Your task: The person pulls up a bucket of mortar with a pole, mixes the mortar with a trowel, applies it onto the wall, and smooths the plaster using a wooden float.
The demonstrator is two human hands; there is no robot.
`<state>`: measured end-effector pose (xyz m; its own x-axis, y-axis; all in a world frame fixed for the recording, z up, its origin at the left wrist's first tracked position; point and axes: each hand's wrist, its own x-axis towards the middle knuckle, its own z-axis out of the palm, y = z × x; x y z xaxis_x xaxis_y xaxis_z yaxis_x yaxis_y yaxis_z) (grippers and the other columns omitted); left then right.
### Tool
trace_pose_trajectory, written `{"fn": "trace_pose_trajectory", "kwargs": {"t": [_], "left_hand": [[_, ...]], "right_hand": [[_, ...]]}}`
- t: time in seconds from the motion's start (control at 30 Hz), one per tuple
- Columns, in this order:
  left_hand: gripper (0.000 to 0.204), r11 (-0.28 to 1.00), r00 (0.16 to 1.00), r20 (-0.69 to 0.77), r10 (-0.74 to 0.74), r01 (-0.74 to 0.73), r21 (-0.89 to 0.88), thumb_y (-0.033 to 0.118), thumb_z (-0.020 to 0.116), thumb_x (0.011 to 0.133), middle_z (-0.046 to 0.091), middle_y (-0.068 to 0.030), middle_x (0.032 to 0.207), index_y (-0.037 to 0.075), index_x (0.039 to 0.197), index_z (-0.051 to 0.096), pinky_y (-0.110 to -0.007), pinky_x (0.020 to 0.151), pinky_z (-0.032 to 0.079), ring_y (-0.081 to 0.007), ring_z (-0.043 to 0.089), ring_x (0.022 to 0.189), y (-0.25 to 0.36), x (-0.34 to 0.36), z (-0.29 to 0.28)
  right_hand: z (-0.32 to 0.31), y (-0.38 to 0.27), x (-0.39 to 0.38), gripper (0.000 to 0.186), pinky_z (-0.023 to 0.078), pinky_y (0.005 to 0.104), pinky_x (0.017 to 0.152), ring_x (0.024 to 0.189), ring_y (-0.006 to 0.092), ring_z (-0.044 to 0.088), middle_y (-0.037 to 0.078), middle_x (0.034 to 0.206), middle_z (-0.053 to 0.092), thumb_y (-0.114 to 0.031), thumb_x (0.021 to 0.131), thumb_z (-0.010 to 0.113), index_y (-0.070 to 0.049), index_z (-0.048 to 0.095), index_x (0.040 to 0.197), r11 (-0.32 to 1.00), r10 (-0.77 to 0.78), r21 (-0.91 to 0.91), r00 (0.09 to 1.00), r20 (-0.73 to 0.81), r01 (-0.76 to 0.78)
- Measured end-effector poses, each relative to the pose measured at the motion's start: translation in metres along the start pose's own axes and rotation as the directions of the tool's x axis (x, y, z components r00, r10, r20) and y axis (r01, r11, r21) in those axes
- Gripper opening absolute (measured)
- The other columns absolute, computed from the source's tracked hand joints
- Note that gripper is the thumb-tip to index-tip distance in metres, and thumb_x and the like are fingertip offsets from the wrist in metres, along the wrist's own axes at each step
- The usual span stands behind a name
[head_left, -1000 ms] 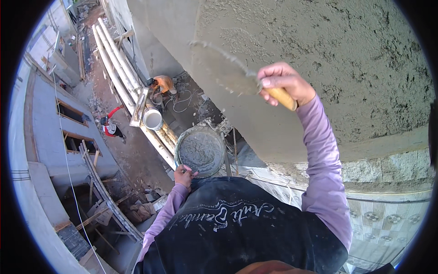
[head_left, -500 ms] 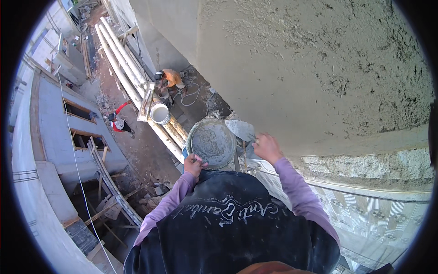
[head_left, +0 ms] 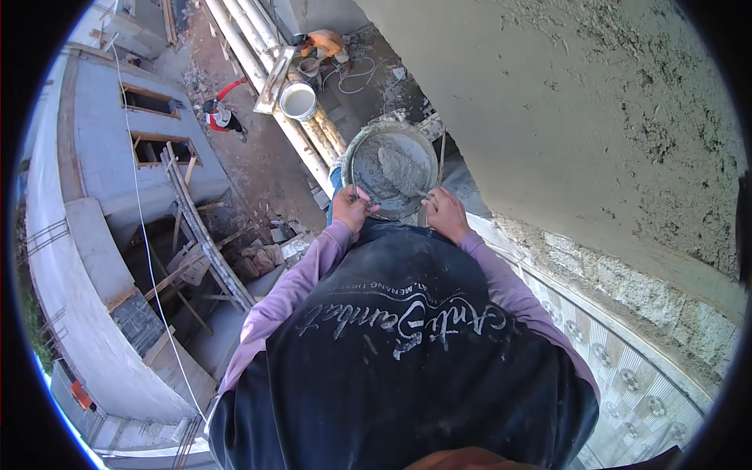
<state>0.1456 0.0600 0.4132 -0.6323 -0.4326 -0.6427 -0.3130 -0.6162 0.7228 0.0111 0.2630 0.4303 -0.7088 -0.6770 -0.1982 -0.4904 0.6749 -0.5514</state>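
1. Left hand (head_left: 350,210): fingers (head_left: 354,221) curl over the near rim of the round mortar pan (head_left: 350,164), holding it up at chest level. A firm, level hold is advisable so the wet load does not slide out.
2. Right hand (head_left: 446,215): fingers closed on a tool handle at the pan's near right rim; the blade is largely hidden, apparently dipped in the grey mortar (head_left: 395,168) heaped in the pan. Scooping from the heap's edge, in modest loads, should limit spills.
3. Plastered wall (head_left: 564,117): right of the pan, close by; its coat is smooth at left, rough and lumpy toward the right, with bare block below.
4. Ground far below: white pipes (head_left: 243,39), a white bucket (head_left: 298,100), two distant people, timber debris.
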Motion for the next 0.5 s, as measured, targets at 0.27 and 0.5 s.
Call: {"fn": "trace_pose_trajectory", "kwargs": {"t": [0.27, 0.5], "left_hand": [[0.02, 0.998, 0.995, -0.09, -0.047, 0.044, -0.04, -0.016, 0.044, 0.077, 0.047, -0.0062, 0.079, 0.003, 0.079, 0.048, -0.038, 0.071, 0.062, -0.0188, 0.058, 0.067, -0.009, 0.003, -0.019], [0.023, 0.996, 0.987, -0.158, -0.03, 0.017, -0.087, -0.019, 0.042, 0.075, 0.048, -0.0073, 0.08, 0.003, 0.077, 0.048, -0.038, 0.067, 0.062, -0.02, 0.058, 0.069, -0.011, 0.005, -0.031]], "right_hand": [[-0.174, -0.122, 0.047, 0.025, 0.048, 0.0395, 0.066, 0.073, 0.0347, 0.059, 0.015, 0.081, 0.058, -0.023, 0.079, 0.07, -0.001, 0.061, 0.089, 0.955, -0.295, -0.08, 0.948, -0.121, 0.287], [-0.37, -0.241, 0.107, 0.024, 0.044, 0.0236, 0.047, 0.05, 0.01, 0.057, 0.007, 0.064, 0.062, -0.022, 0.089, 0.063, 0.002, 0.063, 0.086, 0.748, -0.502, 0.549, 0.859, 0.101, 0.373]]}}
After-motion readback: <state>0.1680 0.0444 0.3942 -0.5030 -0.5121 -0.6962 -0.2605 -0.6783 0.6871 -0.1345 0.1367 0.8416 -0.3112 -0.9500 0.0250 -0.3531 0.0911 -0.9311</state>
